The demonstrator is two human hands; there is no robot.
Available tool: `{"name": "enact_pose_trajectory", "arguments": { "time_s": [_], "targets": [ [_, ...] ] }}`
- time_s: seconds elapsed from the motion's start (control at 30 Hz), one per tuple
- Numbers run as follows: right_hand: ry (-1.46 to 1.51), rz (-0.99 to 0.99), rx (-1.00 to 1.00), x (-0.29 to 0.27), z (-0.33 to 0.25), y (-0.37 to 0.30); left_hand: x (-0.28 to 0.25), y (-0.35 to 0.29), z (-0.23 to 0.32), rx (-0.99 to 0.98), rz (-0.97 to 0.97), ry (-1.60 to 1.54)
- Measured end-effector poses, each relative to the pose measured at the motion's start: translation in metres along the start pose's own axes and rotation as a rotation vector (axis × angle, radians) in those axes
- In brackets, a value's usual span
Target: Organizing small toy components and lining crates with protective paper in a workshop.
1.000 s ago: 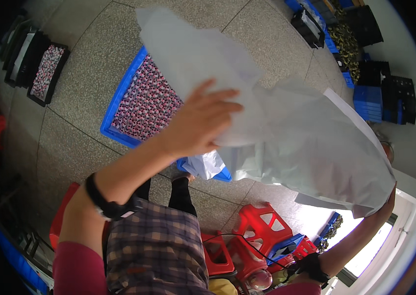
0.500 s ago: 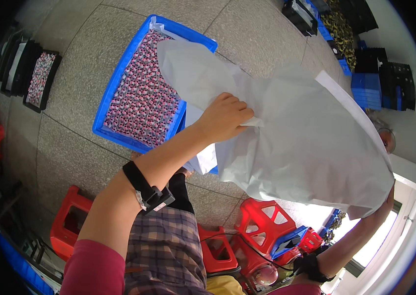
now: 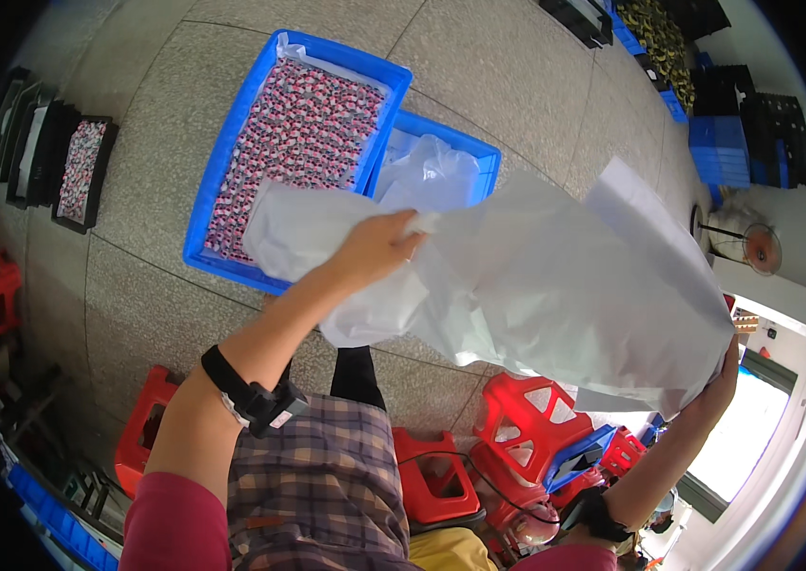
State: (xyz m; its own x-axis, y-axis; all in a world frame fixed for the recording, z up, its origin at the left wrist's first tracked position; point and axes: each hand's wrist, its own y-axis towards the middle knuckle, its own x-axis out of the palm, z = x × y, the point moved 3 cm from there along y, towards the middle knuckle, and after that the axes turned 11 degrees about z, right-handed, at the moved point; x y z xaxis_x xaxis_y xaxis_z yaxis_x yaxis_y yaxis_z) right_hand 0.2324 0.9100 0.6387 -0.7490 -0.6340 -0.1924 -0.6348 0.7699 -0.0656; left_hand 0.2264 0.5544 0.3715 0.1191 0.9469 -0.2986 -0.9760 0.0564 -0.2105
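Note:
A large white plastic sheet (image 3: 555,285) is stretched between my two hands above the floor. My left hand (image 3: 379,247) grips its crumpled left end, just over the near edge of a blue crate (image 3: 222,171) filled with small pink and white wrapped items. My right hand (image 3: 722,381) holds the sheet's far right corner, mostly hidden behind it. A second blue crate (image 3: 479,157) beside the first holds crumpled white plastic (image 3: 427,176).
Red plastic stools (image 3: 531,428) stand by my legs, another (image 3: 141,428) at lower left. Black trays (image 3: 79,171) lie on the floor at left. Stacked blue and black crates (image 3: 727,133) and a standing fan (image 3: 755,247) are at upper right.
Both hands have lowered the sheet and drawn it down and right, uncovering the full crate. My left hand has moved from the sheet's middle to its left end.

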Motion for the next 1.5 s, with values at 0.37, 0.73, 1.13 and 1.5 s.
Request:
{"name": "enact_pose_trajectory", "arguments": {
  "time_s": [0.37, 0.73, 1.13, 1.5],
  "targets": [
    [-0.306, -0.145, -0.241, -0.063, 0.003, -0.022, 0.052, 0.03, -0.055, -0.511, -0.233, -0.524],
    [-0.115, -0.205, 0.112, -0.118, 0.084, 0.031, 0.016, 0.005, -0.015, -0.505, -0.022, -0.56],
    [-0.099, -0.239, 0.454, -0.085, 0.206, 0.031, -0.116, -0.022, 0.041, -0.085, 0.414, -0.387],
    [0.044, -0.294, 0.366, -0.052, 0.207, 0.063, -0.116, 0.058, 0.088, -0.006, 0.355, -0.154]
  ]
}}
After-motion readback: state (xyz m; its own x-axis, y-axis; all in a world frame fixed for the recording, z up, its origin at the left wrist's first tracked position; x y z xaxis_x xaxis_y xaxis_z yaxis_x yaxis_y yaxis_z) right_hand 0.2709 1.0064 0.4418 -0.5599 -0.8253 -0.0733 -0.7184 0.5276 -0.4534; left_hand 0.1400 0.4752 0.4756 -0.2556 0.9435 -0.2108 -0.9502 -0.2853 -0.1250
